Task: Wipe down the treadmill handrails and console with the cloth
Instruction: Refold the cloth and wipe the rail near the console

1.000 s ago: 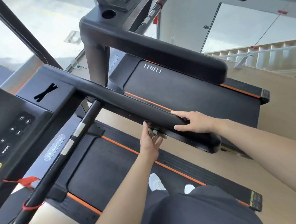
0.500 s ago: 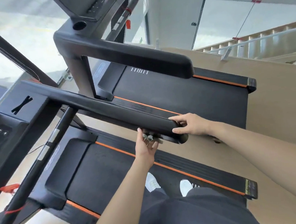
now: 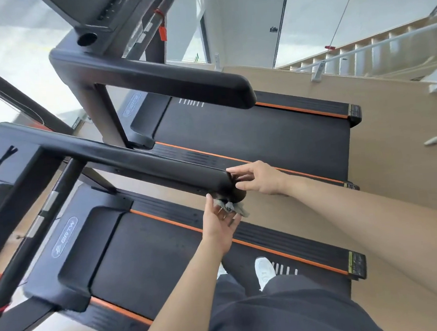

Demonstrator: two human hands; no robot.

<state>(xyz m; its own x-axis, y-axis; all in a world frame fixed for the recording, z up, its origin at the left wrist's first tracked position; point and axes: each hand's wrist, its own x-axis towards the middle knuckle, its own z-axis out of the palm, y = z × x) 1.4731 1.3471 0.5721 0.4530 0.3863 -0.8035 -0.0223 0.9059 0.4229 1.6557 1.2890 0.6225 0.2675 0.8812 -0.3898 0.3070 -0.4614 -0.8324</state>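
Hands slid to handrail [image 3: 160, 166] tip: left [image 3: 220, 223] presses cloth [image 3: 234, 207] underneath, right [image 3: 258, 178] fingers loosely cap end

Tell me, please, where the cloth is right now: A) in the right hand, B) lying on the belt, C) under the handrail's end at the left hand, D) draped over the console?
C: the cloth is bunched under the handrail end, at the left hand fingertips.

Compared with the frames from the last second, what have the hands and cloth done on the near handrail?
Both hands slid along the near handrail to its free end. The right hand, earlier laid flat on top, now cups the rounded tip. The left hand remains underneath, pressing the grey cloth, which now hangs out below the tip. Nothing was let go. The far handrail and the person's stance on the belt are unchanged.
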